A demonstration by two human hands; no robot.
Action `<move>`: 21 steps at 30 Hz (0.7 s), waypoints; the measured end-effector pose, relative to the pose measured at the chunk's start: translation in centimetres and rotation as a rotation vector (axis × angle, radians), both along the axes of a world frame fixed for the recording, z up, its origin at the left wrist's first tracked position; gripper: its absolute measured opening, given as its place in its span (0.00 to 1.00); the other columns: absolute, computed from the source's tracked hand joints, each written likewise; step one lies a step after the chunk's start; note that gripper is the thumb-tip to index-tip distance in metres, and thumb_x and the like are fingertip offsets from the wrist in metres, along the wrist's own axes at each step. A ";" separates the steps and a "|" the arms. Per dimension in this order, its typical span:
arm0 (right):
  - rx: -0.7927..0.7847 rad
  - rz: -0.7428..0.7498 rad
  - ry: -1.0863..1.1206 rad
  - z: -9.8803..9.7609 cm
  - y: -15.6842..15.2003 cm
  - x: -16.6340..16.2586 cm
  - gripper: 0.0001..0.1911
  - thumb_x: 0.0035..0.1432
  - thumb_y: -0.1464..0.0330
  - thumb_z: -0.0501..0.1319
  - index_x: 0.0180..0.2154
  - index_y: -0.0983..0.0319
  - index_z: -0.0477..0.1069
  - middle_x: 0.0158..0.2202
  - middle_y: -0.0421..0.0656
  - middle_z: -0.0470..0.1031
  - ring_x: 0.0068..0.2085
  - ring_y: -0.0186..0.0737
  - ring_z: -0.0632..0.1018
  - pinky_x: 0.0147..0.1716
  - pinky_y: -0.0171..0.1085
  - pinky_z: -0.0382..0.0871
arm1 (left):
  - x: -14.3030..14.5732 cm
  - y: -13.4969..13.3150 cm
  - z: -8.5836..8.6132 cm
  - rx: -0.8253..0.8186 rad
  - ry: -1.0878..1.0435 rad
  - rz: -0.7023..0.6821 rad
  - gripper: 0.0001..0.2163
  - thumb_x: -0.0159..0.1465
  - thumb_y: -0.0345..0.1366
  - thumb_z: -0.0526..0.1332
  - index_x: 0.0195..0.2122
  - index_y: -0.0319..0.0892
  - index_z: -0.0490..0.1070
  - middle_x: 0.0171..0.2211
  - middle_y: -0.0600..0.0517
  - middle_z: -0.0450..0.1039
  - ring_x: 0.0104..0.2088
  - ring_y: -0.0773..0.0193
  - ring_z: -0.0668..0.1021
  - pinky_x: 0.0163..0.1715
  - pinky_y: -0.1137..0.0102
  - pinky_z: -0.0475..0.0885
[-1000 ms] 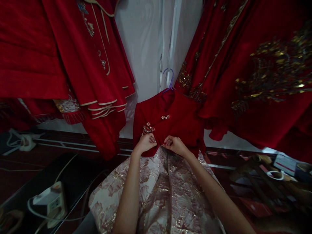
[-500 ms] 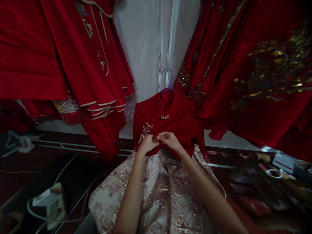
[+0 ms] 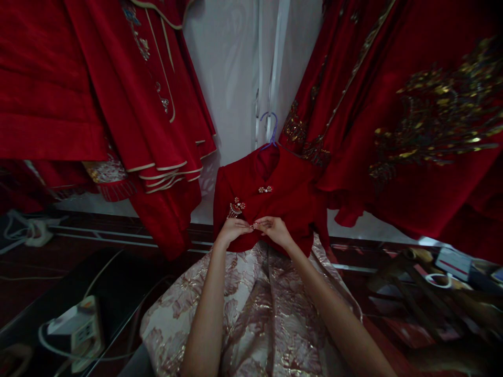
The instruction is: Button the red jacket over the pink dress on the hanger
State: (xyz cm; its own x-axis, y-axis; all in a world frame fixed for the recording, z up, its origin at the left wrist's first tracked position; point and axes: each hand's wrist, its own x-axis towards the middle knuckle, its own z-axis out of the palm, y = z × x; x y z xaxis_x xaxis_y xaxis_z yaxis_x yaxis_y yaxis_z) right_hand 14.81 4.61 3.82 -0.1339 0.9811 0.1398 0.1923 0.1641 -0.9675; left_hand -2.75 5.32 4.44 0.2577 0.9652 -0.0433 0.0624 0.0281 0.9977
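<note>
A short red jacket hangs on a purple hanger, with a jewelled clasp below its collar. Both my hands are at the lower front of the jacket, their fingertips meeting. My left hand pinches the jacket front from the left, fingers pressed together over the thumb. From the right, my right hand pinches at the same spot with bent fingers. Whatever small part lies between the fingertips is hidden. Just above my left hand sits a jewelled brooch with hanging strands.
A pale floral brocade skirt spreads below the jacket. Red embroidered garments hang on the left, and a red garment with gold sequins on the right. A power strip with cables lies lower left; a wooden stool stands right.
My left hand has turned, its fingers now straighter and lying flatter toward the right fingertips. My right hand stays nearly in place at the jacket front. The view has shifted slightly.
</note>
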 end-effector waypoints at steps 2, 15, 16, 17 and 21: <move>0.059 -0.026 -0.068 0.1 -0.2 -0.1 0.15 0.46 0.61 0.65 0.34 0.64 0.75 0.31 0.44 0.78 0.31 0.35 0.77 0.26 0.32 0.72 | -0.1 -0.1 0.2 -0.009 0.000 -0.016 0.12 0.41 0.36 0.71 0.26 0.35 0.77 0.27 0.48 0.78 0.28 0.66 0.77 0.32 0.72 0.71; 0.204 -0.115 -0.175 -0.5 -0.7 -0.5 0.11 0.52 0.64 0.60 0.37 0.62 0.74 0.31 0.43 0.78 0.32 0.36 0.77 0.34 0.35 0.72 | 0.4 -0.4 0.3 -0.010 -0.029 0.059 0.09 0.43 0.35 0.69 0.24 0.34 0.76 0.22 0.49 0.76 0.25 0.66 0.76 0.34 0.68 0.73; 0.219 -0.115 -0.187 -0.4 -0.7 -0.5 0.11 0.52 0.65 0.59 0.36 0.62 0.74 0.31 0.42 0.77 0.32 0.35 0.77 0.34 0.34 0.71 | 0.4 -0.3 0.2 0.014 -0.006 0.056 0.09 0.44 0.34 0.69 0.24 0.34 0.76 0.22 0.49 0.76 0.25 0.67 0.76 0.33 0.69 0.73; 0.235 -0.115 -0.206 -0.3 -0.8 -0.5 0.10 0.52 0.65 0.59 0.36 0.62 0.73 0.31 0.42 0.77 0.31 0.35 0.77 0.34 0.34 0.71 | 0.3 -0.2 0.1 0.041 0.020 0.048 0.08 0.45 0.33 0.68 0.24 0.34 0.76 0.23 0.50 0.76 0.25 0.67 0.76 0.33 0.70 0.72; 0.292 -0.125 -0.318 0.3 -1.4 -0.1 0.14 0.44 0.69 0.62 0.37 0.63 0.67 0.32 0.42 0.73 0.27 0.32 0.72 0.28 0.33 0.67 | -0.2 0.6 -0.5 0.080 0.132 0.055 0.07 0.43 0.26 0.67 0.24 0.35 0.72 0.22 0.52 0.75 0.25 0.68 0.75 0.29 0.73 0.70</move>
